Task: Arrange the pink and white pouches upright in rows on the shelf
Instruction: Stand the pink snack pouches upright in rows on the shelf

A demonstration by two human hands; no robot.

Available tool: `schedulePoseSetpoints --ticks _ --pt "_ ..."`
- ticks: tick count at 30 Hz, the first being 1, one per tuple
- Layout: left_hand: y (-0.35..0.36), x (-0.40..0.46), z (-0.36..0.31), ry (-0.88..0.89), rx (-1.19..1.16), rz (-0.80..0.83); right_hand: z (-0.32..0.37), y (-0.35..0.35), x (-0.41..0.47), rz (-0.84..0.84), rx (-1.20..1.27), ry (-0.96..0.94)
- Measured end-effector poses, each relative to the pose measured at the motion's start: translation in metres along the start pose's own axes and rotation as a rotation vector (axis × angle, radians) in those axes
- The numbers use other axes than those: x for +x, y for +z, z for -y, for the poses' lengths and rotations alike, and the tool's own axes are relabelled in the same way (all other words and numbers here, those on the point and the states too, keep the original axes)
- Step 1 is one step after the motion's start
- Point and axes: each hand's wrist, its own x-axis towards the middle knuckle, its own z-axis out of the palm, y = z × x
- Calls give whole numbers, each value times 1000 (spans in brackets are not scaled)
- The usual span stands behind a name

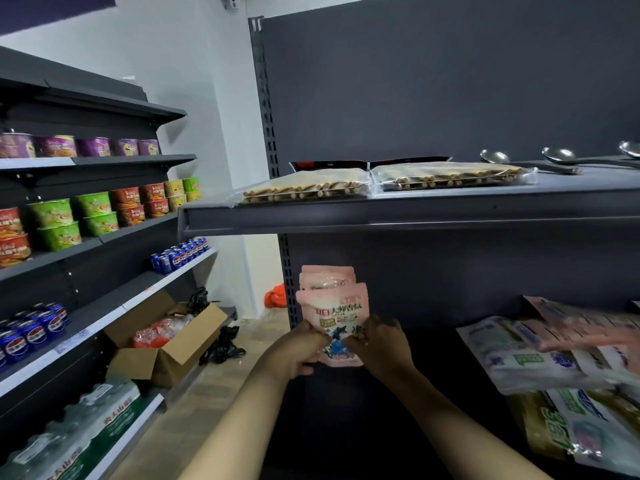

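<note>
Pouches [334, 315] held upright, long axis vertical, print facing us; our left hand [298, 353] and right hand [382, 348] grip their lower edges.

two pink pouches [332, 306], two stick packs [304, 188], three ladles [561, 155]

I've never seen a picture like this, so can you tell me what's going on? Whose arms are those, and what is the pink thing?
A person wears a camera on their head, so you see their own two arms reaching into a shop shelf. The left hand and right hand both hold pink and white pouches upright, one behind another. To the right lies a heap of pouches on their sides. The shelf above carries flat packs of stick biscuits and metal ladles. Far left are noodle cups and blue cans.
</note>
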Motion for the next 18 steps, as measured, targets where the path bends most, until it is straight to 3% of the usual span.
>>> schedulePoseSetpoints --ticks 2,5,9,18 --pt "1 2 -1 45 37 -20 4 7 -2 39 21 43" --pt "0 7 3 54 83 -18 8 20 -2 116 258 177" --pt "-1 14 21 56 -24 -39 12 35 -4 81 456 247" --pt "9 22 57 261 -151 -80 9 67 -16 27 496 281"
